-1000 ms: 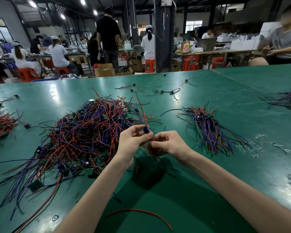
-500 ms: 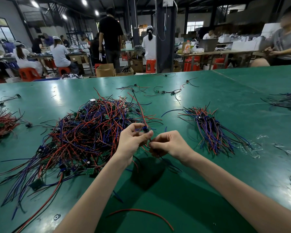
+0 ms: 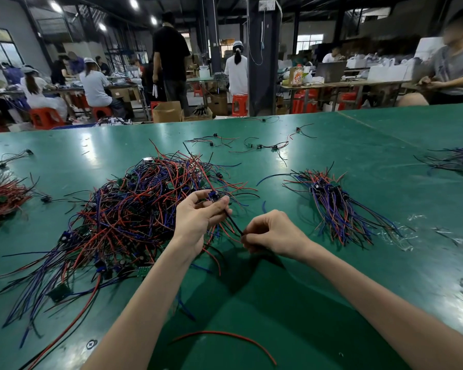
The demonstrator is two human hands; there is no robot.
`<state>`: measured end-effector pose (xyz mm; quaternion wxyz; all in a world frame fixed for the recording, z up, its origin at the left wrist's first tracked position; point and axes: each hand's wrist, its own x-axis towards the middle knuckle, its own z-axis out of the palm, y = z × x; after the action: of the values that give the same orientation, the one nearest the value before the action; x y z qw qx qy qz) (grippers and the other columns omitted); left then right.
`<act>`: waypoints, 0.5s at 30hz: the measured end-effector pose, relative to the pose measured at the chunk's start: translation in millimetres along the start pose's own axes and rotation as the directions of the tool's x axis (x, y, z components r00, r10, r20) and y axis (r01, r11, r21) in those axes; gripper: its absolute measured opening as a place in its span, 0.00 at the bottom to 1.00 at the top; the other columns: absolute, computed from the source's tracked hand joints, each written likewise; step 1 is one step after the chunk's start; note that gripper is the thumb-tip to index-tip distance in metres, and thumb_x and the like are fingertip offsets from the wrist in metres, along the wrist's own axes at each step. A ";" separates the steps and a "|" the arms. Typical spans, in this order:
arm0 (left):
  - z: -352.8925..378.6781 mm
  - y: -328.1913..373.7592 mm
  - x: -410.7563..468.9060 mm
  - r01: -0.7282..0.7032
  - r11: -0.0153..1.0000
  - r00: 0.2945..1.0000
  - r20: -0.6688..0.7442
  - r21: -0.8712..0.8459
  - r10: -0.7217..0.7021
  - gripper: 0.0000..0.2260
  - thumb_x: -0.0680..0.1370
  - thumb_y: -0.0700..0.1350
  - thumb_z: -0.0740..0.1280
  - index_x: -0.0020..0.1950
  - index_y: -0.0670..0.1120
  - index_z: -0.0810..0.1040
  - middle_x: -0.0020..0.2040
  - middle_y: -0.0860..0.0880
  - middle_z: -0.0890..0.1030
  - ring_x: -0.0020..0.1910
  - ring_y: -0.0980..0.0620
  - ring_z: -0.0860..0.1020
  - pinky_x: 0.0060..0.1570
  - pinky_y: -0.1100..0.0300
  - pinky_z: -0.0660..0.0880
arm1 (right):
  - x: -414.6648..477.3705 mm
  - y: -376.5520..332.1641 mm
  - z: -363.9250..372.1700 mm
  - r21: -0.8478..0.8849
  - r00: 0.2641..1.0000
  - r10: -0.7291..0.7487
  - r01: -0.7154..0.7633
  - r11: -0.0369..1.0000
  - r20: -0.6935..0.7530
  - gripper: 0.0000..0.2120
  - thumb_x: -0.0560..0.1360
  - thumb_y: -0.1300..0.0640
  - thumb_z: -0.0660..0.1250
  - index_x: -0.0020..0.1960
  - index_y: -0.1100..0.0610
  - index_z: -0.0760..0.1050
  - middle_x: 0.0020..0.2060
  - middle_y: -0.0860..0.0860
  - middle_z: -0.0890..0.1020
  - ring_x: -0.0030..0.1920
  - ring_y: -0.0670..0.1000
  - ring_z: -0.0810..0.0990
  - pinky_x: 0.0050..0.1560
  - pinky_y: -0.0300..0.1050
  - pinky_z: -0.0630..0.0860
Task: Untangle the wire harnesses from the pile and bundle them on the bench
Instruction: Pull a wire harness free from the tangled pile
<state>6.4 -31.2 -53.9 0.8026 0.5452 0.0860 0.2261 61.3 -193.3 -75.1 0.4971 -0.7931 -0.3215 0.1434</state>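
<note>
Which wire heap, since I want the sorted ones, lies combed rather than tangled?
The red, blue and black wire bundle right of the right hand; its wires run roughly parallel, while the big central pile is tangled.

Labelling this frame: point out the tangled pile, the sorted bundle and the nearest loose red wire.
tangled pile (image 3: 134, 209), head view, heap's middle.
sorted bundle (image 3: 333, 205), head view, its middle.
loose red wire (image 3: 225, 334), head view, arc's top.

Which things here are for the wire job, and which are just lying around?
For the job: tangled pile, harness in left hand, its black wire pinched by right hand, sorted bundle.
Lying about: loose red wire, cardboard box, red stool.
</note>
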 end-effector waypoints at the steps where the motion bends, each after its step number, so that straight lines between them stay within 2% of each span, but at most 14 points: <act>1: -1.9 0.7 1.4 0.002 1.000 1.000 -0.009 -0.013 -0.002 0.16 0.72 0.31 0.70 0.56 0.38 0.69 0.33 0.42 0.79 0.29 0.50 0.81 0.34 0.61 0.80 | 0.2 0.0 -0.5 -0.048 1.000 -0.013 0.013 0.999 -0.003 0.06 0.71 0.66 0.71 0.36 0.58 0.80 0.31 0.55 0.83 0.28 0.47 0.79 0.34 0.39 0.76; 5: -7.3 3.6 5.0 -0.008 0.999 0.999 -0.044 -0.041 0.006 0.16 0.72 0.31 0.70 0.55 0.38 0.68 0.34 0.41 0.79 0.30 0.50 0.81 0.34 0.61 0.80 | 0.6 0.4 -3.7 -0.090 0.999 -0.030 0.028 0.996 -0.026 0.06 0.72 0.65 0.71 0.37 0.58 0.79 0.32 0.58 0.83 0.29 0.50 0.80 0.36 0.44 0.80; 7: -7.1 3.1 4.9 -0.028 0.999 0.998 -0.056 -0.046 0.026 0.16 0.72 0.31 0.70 0.55 0.38 0.68 0.36 0.40 0.77 0.31 0.49 0.82 0.36 0.60 0.81 | 1.2 0.5 -5.3 -0.101 0.999 -0.030 0.026 0.995 -0.039 0.07 0.73 0.67 0.69 0.38 0.58 0.79 0.32 0.57 0.82 0.29 0.49 0.80 0.37 0.46 0.80; 9: -5.6 1.8 4.2 -0.054 0.997 0.997 -0.061 -0.053 0.051 0.17 0.70 0.32 0.71 0.55 0.38 0.70 0.38 0.40 0.74 0.32 0.48 0.82 0.40 0.57 0.81 | 1.9 1.6 -7.2 -0.114 0.999 -0.029 0.024 0.993 -0.045 0.08 0.73 0.71 0.66 0.41 0.60 0.79 0.33 0.56 0.82 0.29 0.48 0.79 0.37 0.42 0.79; 11: -3.9 1.2 3.6 -0.082 0.994 0.995 -0.062 -0.068 0.078 0.16 0.68 0.33 0.72 0.52 0.39 0.72 0.35 0.44 0.72 0.33 0.47 0.82 0.40 0.57 0.81 | 3.2 3.5 -10.3 -0.119 0.997 -0.030 0.021 0.993 -0.077 0.08 0.72 0.73 0.65 0.43 0.63 0.79 0.33 0.55 0.82 0.30 0.48 0.78 0.35 0.36 0.77; 13: -2.4 1.0 3.3 -0.109 0.992 0.992 -0.064 -0.070 0.105 0.15 0.68 0.32 0.72 0.50 0.41 0.72 0.32 0.48 0.70 0.33 0.46 0.83 0.39 0.58 0.81 | 5.0 6.0 -13.1 -0.100 0.991 -0.010 -0.003 0.995 -0.131 0.07 0.72 0.72 0.65 0.43 0.64 0.79 0.32 0.52 0.80 0.29 0.48 0.77 0.33 0.36 0.76; 15: -2.3 0.7 4.1 -0.130 0.990 0.989 -0.076 -0.058 0.125 0.13 0.70 0.32 0.72 0.49 0.41 0.73 0.33 0.47 0.70 0.33 0.47 0.82 0.38 0.59 0.80 | 6.3 8.3 -14.3 -0.119 0.985 0.016 -0.037 0.992 -0.170 0.06 0.74 0.68 0.66 0.41 0.61 0.79 0.30 0.53 0.79 0.28 0.49 0.76 0.29 0.36 0.74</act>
<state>9.0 -27.2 -53.7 0.7998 0.5155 0.0726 0.2989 77.0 -201.6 -75.2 0.4715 -0.8353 -0.2758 0.0624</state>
